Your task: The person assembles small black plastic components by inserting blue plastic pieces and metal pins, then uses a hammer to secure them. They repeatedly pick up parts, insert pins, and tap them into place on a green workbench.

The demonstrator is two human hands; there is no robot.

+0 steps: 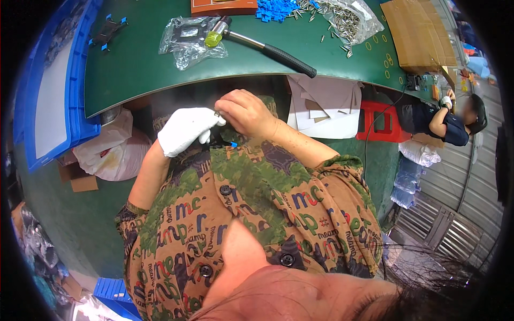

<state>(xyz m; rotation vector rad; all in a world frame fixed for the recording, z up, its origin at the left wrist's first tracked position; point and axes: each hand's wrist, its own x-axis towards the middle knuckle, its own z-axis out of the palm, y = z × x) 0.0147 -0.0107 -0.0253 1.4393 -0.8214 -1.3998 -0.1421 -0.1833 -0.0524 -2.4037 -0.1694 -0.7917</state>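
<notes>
My left hand [187, 130], in a white glove, is closed below the table's front edge. It holds a dark part [227, 137], mostly hidden by the hands and hard to tell from the patterned shirt; a small blue piece shows at its lower end. My bare right hand [249, 113] meets the left fingertips. Its thumb and finger pinch a tiny metallic piece [217, 113], too small to name for certain. On the table, a black bracket [108, 32] with blue end pieces lies at the far left.
A hammer [262, 47] rests partly on a bagged black part [187, 35]. Behind are blue clips [276, 9] and a bag of metal pins [348, 22]. A blue crate [75, 80] stands left, a cardboard box [420, 35] right. A red stool [381, 122] and a co-worker [441, 120] are farther right.
</notes>
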